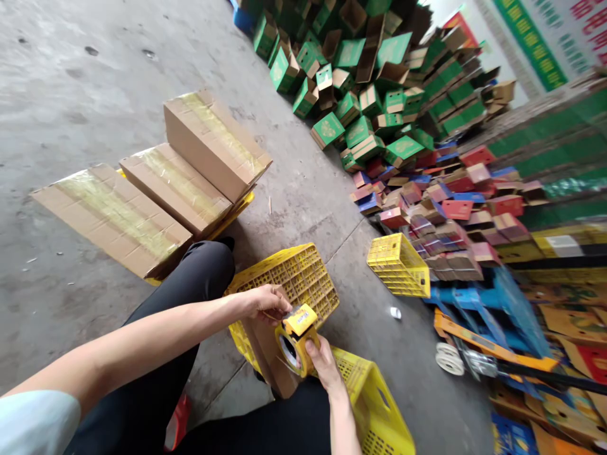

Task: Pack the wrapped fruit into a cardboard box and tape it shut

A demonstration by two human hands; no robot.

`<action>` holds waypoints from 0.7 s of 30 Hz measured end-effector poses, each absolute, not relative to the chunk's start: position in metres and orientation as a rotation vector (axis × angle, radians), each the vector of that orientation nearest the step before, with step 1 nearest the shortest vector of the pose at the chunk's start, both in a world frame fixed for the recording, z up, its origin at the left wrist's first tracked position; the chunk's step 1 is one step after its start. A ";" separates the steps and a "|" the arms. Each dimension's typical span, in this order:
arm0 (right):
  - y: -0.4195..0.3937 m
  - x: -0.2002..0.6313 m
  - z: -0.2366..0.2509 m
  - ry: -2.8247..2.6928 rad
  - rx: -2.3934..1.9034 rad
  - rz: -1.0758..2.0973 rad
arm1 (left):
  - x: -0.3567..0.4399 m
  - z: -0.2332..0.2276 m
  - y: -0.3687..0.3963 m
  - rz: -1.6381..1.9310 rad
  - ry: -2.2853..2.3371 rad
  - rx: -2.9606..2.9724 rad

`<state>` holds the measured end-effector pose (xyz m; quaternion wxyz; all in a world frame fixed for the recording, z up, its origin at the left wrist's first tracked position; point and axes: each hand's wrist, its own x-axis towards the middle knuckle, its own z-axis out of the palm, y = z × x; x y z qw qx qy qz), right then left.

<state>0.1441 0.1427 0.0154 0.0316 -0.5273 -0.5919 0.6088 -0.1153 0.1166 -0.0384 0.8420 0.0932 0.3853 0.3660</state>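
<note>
Here, right hand [324, 357] gripping tape dispenser [296, 338], left hand [265, 302] touching it

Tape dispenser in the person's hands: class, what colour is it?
Yellow. The tape dispenser, held by the right hand and touched by the left hand, shows best in the head view.

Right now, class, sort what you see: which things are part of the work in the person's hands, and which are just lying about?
In the work:
left hand
right hand, gripping the yellow tape dispenser
brown carton under the dispenser
yellow crate behind it

Lying about:
three taped cartons
heap of green boxes
red and blue boxes
second yellow crate
blue pallet
</note>
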 end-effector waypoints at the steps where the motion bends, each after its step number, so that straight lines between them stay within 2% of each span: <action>1: 0.143 0.143 0.016 -1.825 -1.622 1.878 | -0.116 -0.037 0.116 0.785 0.841 0.229; 8: 0.143 0.134 0.023 -1.829 -1.611 1.907 | -0.118 -0.034 0.112 0.969 0.982 0.395; 21: 0.147 0.123 0.028 -1.910 -1.655 1.909 | -0.120 -0.045 0.110 1.023 1.112 0.650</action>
